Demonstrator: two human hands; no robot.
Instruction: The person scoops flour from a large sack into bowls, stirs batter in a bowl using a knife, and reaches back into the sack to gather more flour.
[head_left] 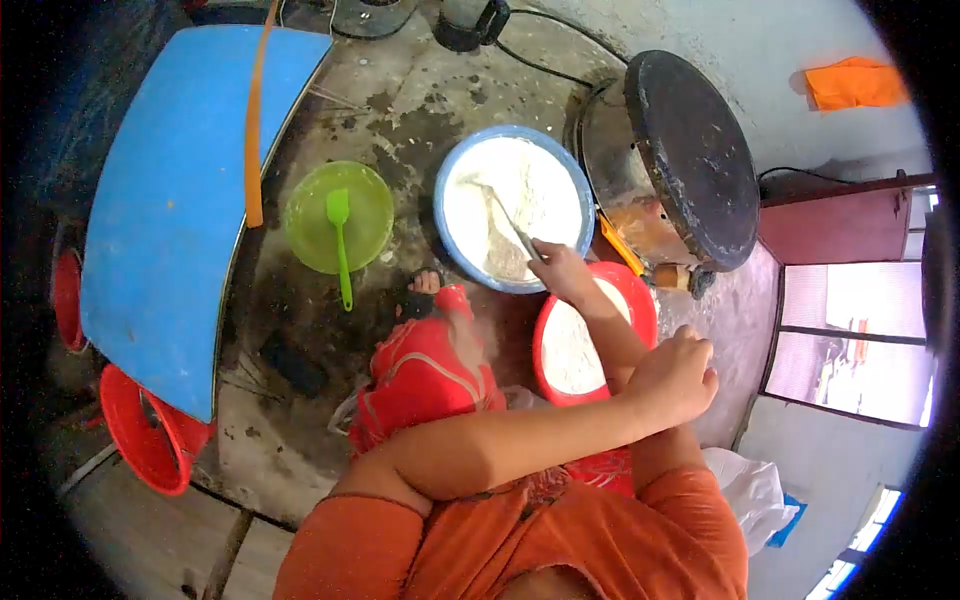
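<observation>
My right hand [560, 270] is closed round the handle of a long utensil [511, 222], whose far end lies in the white contents of a blue basin [445, 235]. My left forearm crosses over my right arm, and my left hand [678, 382] is curled into a fist above it, with nothing visible in the fingers. Below the blue basin stands a red basin [646, 300] with white powdery contents, partly hidden by my right arm. Left of the blue basin, a green spatula [341, 240] lies across a green bowl [300, 235].
A round dark-topped metal appliance [700, 160] stands at right, with an orange-handled tool [620, 245] beside it. A blue board [170, 200] with an orange strap [254, 150] is at left, above a red bucket [150, 430]. A white bag [745, 495] lies lower right.
</observation>
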